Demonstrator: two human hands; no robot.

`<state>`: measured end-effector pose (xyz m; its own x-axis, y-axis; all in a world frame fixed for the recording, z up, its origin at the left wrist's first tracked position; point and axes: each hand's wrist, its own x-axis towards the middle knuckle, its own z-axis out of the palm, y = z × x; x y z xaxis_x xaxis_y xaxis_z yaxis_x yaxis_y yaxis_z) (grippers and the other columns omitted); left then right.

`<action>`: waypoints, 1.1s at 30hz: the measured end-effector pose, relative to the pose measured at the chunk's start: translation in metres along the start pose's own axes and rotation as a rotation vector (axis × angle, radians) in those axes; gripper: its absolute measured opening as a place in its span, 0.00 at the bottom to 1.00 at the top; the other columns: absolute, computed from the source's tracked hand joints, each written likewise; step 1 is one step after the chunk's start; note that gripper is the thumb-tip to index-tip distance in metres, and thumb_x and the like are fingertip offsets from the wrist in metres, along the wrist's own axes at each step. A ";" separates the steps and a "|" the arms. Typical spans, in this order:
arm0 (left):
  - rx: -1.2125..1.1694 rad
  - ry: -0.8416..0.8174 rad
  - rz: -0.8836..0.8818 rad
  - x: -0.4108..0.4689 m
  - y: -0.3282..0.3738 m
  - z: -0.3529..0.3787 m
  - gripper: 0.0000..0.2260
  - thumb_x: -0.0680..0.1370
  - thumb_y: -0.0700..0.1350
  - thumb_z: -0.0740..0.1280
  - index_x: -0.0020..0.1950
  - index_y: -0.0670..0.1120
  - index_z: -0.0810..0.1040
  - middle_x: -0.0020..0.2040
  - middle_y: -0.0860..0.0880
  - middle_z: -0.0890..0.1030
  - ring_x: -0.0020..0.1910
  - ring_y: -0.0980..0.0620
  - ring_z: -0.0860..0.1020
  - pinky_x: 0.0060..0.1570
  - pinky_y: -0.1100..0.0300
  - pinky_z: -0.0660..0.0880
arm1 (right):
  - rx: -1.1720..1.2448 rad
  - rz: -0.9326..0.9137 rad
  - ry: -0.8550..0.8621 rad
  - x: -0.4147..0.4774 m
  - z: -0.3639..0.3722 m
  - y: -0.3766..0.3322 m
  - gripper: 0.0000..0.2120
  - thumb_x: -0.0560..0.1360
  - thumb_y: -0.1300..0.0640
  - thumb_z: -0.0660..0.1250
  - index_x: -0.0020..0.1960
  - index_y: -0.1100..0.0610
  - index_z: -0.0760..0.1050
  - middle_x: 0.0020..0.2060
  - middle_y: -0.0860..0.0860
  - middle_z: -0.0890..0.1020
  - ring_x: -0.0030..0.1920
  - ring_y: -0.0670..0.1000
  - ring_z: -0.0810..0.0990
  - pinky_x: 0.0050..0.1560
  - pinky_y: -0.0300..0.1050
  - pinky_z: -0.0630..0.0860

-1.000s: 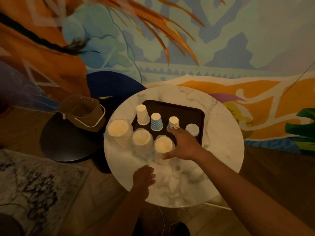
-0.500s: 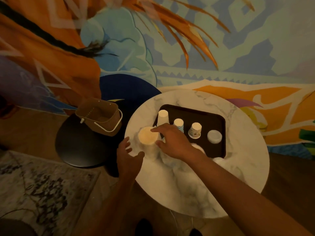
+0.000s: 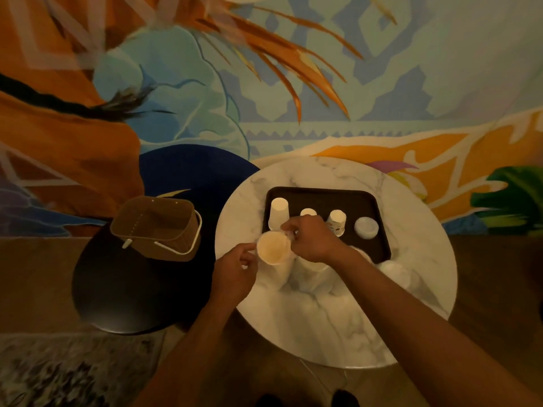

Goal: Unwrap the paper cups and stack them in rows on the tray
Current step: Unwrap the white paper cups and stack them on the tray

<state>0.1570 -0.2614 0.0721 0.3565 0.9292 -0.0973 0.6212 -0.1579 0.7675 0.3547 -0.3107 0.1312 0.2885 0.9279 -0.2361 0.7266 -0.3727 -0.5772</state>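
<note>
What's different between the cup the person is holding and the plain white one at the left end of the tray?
The held cup shows its open mouth upward; the white cup stands bottom up. The left hand and right hand grip the held cup at the near left corner of the tray; the white cup stands untouched on the tray. Both look like pale paper cups.

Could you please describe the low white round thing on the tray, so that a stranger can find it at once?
On the round marble table lies a dark tray bearing four pale things in a row. The low white round thing ends the row at the picture's right, beside the patterned cup. Its neighbours stand taller and narrower; it alone is squat and wide.
</note>
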 end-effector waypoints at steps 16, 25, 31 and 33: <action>0.382 -0.010 -0.051 0.025 -0.026 0.031 0.06 0.81 0.46 0.68 0.49 0.48 0.85 0.48 0.49 0.84 0.44 0.54 0.79 0.43 0.63 0.74 | -0.054 -0.025 -0.081 0.042 0.002 0.018 0.14 0.74 0.66 0.74 0.58 0.56 0.85 0.55 0.53 0.85 0.54 0.52 0.83 0.60 0.47 0.80; 0.442 -0.083 -0.127 0.024 -0.045 0.047 0.11 0.83 0.50 0.64 0.50 0.46 0.83 0.47 0.50 0.83 0.47 0.54 0.81 0.49 0.63 0.78 | -0.215 -0.057 -0.161 0.059 0.016 0.025 0.13 0.74 0.63 0.74 0.58 0.54 0.84 0.57 0.55 0.83 0.57 0.53 0.81 0.62 0.49 0.79; 0.276 -0.177 -0.143 0.033 -0.046 0.027 0.26 0.74 0.48 0.75 0.70 0.48 0.73 0.63 0.49 0.77 0.61 0.49 0.77 0.60 0.56 0.76 | -0.243 -0.047 -0.132 0.048 0.000 0.016 0.24 0.74 0.62 0.75 0.68 0.49 0.78 0.65 0.53 0.78 0.64 0.55 0.78 0.64 0.49 0.76; 0.251 -0.265 -0.018 0.037 -0.037 0.018 0.45 0.68 0.56 0.79 0.80 0.53 0.59 0.72 0.51 0.69 0.70 0.49 0.71 0.69 0.53 0.71 | -0.256 -0.046 -0.148 0.040 -0.015 0.008 0.32 0.72 0.62 0.78 0.73 0.47 0.73 0.69 0.52 0.75 0.67 0.55 0.75 0.64 0.48 0.75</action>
<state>0.1597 -0.2273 0.0282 0.4918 0.8190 -0.2956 0.7692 -0.2497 0.5882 0.3815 -0.2768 0.1283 0.1713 0.9261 -0.3362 0.8759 -0.2994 -0.3784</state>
